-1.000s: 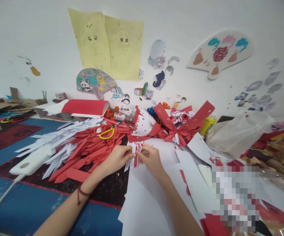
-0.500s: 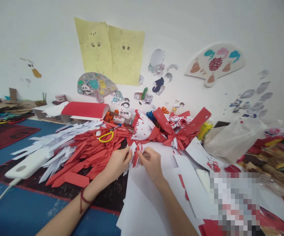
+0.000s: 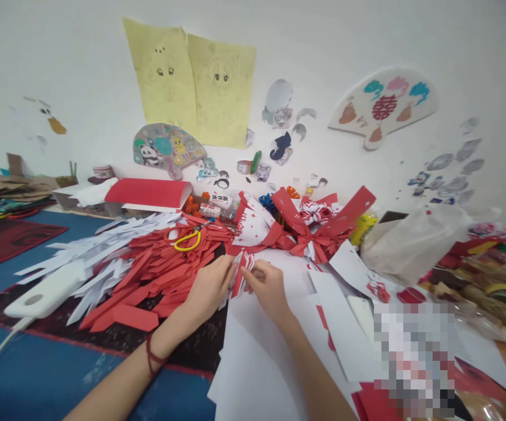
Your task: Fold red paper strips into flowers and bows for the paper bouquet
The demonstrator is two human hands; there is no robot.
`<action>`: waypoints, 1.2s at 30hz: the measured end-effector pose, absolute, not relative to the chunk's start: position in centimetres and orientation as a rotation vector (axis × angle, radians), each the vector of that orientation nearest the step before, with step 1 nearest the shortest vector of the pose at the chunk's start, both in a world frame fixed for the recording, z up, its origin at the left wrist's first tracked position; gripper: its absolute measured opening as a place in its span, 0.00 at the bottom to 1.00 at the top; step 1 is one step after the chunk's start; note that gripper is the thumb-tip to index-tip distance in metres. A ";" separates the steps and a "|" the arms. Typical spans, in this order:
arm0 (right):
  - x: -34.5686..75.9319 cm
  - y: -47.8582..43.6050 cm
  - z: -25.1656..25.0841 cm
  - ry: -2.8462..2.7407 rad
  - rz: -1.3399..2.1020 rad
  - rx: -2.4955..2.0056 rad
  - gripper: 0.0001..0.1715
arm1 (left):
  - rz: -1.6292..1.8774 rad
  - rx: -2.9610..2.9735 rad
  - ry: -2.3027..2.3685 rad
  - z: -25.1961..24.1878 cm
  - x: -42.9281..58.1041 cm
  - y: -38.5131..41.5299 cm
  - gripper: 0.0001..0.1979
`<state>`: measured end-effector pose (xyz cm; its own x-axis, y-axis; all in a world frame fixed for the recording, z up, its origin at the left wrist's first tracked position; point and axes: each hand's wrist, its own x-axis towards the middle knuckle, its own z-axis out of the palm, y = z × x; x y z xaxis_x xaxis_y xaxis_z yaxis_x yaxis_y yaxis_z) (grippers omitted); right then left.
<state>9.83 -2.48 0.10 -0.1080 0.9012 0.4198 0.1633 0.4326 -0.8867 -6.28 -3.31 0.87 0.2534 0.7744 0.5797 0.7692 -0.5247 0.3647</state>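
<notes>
Between both hands is a small red-and-white folded paper piece, held above white paper sheets. My left hand pinches its left edge, thumb and fingers pressed together. My right hand grips the right side, thumb on the front and fingers curled. Just beyond stand a white-and-red patterned paper shape and a larger red paper bow. Left of my left hand lie piles of red paper strips and white paper strips, with yellow-handled scissors on top.
A white power strip with a cable lies on the dark mat at left. Behind are a red paper-covered box and a plastic bottle. A translucent plastic bag and craft scraps crowd the right. Drawings hang on the wall.
The paper piece has been turned slightly between my fingers, so a longer red strip now shows on its front. Both hands stay nearly in place, and the view has shifted a little.
</notes>
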 end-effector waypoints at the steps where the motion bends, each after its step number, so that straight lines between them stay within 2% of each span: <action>1: 9.9 -2.4 0.0 -1.575 0.836 -0.958 0.22 | 1.167 2.475 1.502 0.9 -6.3 -3.3 0.12; 8: 10.2 -2.4 0.1 -1.615 0.867 -0.896 0.18 | 1.240 2.231 1.374 1.6 -6.8 -3.2 0.07; 16: 10.1 -2.4 0.1 -1.631 0.868 -0.913 0.17 | 1.273 2.347 1.404 1.5 -6.8 -3.3 0.10; 22: 10.3 -2.4 0.3 -1.665 0.791 -0.935 0.21 | 1.308 2.404 1.331 1.9 -6.9 -3.4 0.12; 29: 10.1 -2.7 0.6 -1.649 0.859 -0.885 0.21 | 1.406 2.249 1.316 2.0 -6.9 -3.5 0.07; 36: 10.1 -2.7 0.4 -1.641 0.856 -0.908 0.19 | 1.396 2.305 1.330 1.8 -6.9 -3.5 0.07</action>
<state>10.08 -2.65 0.41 -0.1856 0.8821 0.4329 0.1495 0.4607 -0.8749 -6.86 -3.46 1.81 0.1805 0.7390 0.6491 0.6129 -0.6007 0.5134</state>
